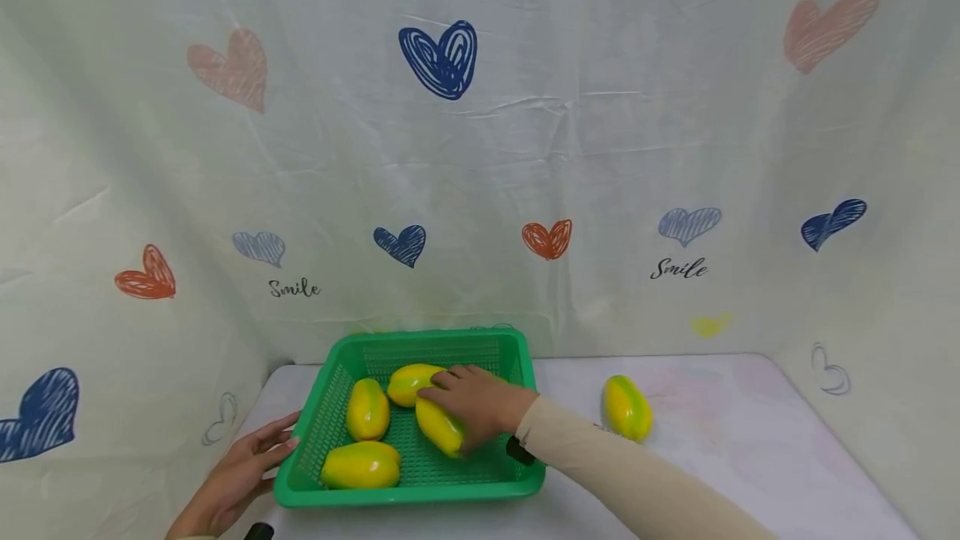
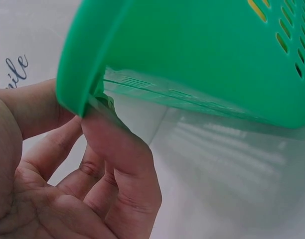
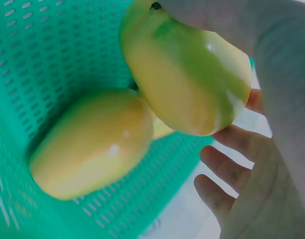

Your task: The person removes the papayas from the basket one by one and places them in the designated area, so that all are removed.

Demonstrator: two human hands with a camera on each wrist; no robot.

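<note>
A green plastic basket (image 1: 405, 497) with perforated walls stands on the table. My left hand (image 1: 243, 469) pinches its left rim between thumb and index finger; the other fingers curl below in the left wrist view. Over the inside of the basket, my right hand (image 1: 487, 402) grips a yellow papaya (image 3: 187, 74) with green streaks, thumb on one side and fingertips on the other. Several more lie in the basket: one papaya (image 1: 367, 411) at the left, another papaya (image 1: 412, 382) towards the back, partly behind the right hand's fingers, and a papaya (image 1: 362, 467) at the front left.
Outside the basket, a single papaya (image 1: 627, 408) lies on the white table (image 1: 720, 448) to the right, just beyond my right sleeve (image 1: 600, 457). A pale curtain (image 1: 480, 165) printed with hearts hangs behind the table and along its sides.
</note>
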